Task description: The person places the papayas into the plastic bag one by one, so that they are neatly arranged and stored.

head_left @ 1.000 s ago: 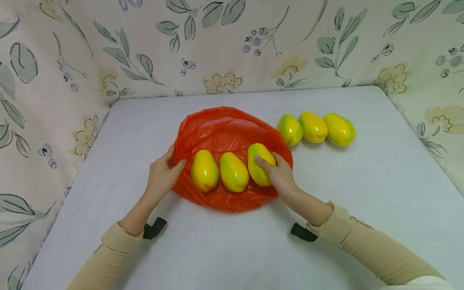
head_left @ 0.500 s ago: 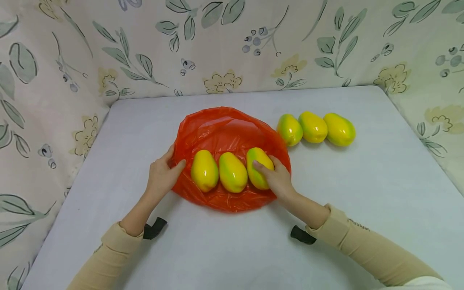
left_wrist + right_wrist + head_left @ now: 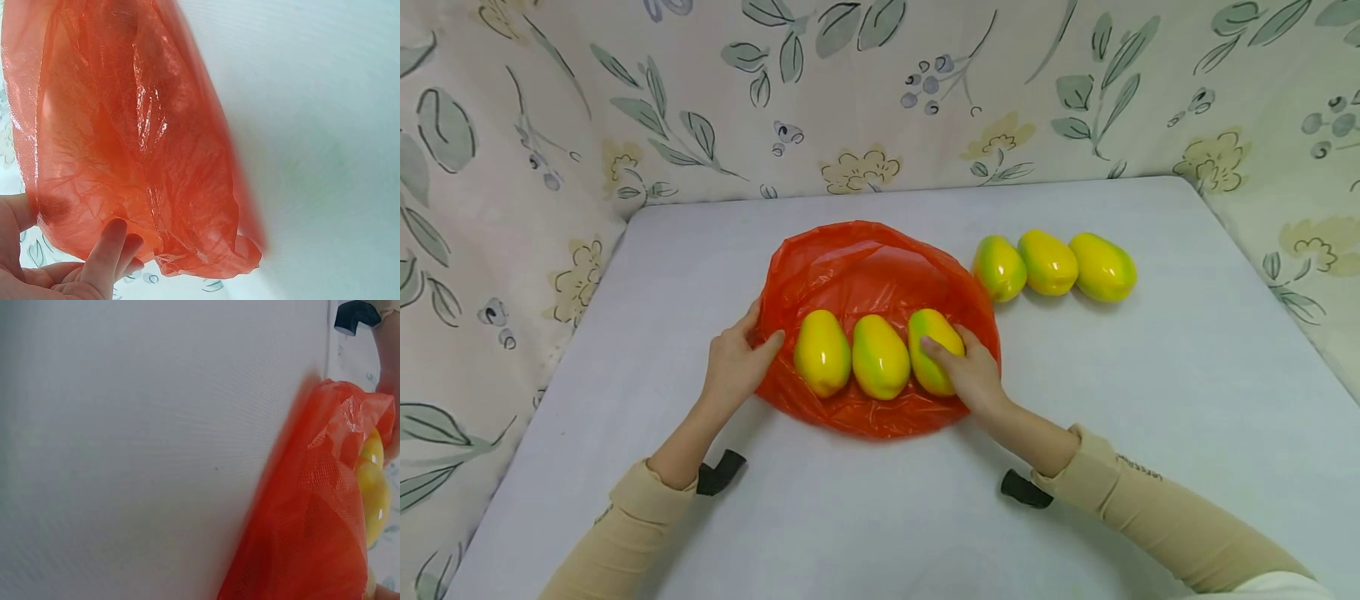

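Observation:
A red plastic bag (image 3: 865, 421) lies spread wide on the table, its mouth facing up. Two glossy yellow-green mangoes rest side by side in it, a left mango (image 3: 823, 354) and a middle mango (image 3: 881, 358). To their right, my right hand (image 3: 973, 371) grips a third mango (image 3: 931, 346) inside the bag, thumb across its front. My left hand (image 3: 737, 358) holds the bag's left rim, thumb on the inner side and fingers outside. The left wrist view shows those fingers (image 3: 106, 250) against the bag's thin film (image 3: 125, 125).
Behind the bag to the right stand three more mangoes in a row: one close to the rim (image 3: 1000, 268), a middle one (image 3: 1048, 263) and a right one (image 3: 1103, 267). They sit on the white table (image 3: 880, 525). A flower-patterned cloth (image 3: 880, 100) rises behind and beside it.
My right hand has lowered the third mango slightly down and left, beside the middle mango. The bag's right side has drawn in a little. My left hand has not moved.

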Demonstrator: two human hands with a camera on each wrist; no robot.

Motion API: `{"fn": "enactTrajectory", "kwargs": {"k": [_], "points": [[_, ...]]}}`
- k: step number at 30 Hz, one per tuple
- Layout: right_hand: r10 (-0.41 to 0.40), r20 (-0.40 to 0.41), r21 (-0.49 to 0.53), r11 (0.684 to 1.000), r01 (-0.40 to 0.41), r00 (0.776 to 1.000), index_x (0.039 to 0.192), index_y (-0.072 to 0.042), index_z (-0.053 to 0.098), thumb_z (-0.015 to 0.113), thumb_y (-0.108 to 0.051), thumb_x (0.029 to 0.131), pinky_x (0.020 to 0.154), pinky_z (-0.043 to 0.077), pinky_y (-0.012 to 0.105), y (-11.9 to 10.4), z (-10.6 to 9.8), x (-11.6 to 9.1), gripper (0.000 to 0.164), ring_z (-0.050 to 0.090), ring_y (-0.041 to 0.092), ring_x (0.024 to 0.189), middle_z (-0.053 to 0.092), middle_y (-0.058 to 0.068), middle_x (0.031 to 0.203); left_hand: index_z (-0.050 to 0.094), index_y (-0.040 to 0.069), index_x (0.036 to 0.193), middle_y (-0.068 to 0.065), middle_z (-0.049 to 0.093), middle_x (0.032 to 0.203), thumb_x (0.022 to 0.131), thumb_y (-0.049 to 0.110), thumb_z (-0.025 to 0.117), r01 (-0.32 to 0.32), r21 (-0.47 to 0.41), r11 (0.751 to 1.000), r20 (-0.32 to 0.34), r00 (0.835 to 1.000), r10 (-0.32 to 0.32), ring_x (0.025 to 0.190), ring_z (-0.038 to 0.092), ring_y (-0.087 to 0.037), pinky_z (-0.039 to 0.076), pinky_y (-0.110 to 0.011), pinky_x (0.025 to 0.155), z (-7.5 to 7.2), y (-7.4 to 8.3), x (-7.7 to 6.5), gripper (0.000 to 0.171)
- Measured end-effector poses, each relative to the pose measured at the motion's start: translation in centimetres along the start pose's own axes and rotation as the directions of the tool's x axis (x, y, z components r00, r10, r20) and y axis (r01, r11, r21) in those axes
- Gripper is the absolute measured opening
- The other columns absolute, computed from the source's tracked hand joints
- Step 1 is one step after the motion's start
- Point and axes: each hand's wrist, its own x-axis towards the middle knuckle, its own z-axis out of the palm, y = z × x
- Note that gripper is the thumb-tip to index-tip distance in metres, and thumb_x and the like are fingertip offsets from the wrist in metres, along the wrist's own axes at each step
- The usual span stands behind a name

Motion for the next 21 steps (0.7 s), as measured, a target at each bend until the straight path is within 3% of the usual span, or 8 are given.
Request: {"fn": "enactTrajectory", "kwargs": {"k": [21], "points": [[-0.017, -0.001, -0.012, 1.000, 0.017, 1.000, 0.152, -0.003, 0.026, 0.058, -0.035, 0.096, 0.107, 0.035, 0.051, -0.17, -0.11, -0.24, 0.072, 0.036, 0.034, 0.127, 0.038, 0.017, 0.145, 0.031, 0.003, 0.151, -0.023, 0.067, 0.106, 0.096, 0.019, 0.055, -0.002, -0.006, 1.000, -0.003, 1.000, 0.002, 0.069, 0.050, -0.025, 0.049, -0.019, 0.059, 0.08, 0.12, -0.08, 0.062]]}}
